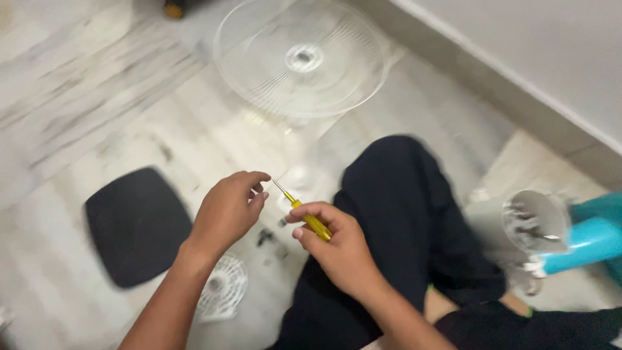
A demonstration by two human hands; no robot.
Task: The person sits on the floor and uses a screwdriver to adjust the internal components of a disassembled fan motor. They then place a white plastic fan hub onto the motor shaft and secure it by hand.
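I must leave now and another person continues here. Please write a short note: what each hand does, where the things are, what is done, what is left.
Right hand: holds a yellow screwdriver, tip toward the left hand.
Left hand: fingers pinched near the tip; what they hold is too small to tell.
Floor: fan grille ahead, black pad, small white round part, dark small bits.
Done: grille is off.
Left: cannot tell.

No packages, labels, signs or screens show anywhere here.
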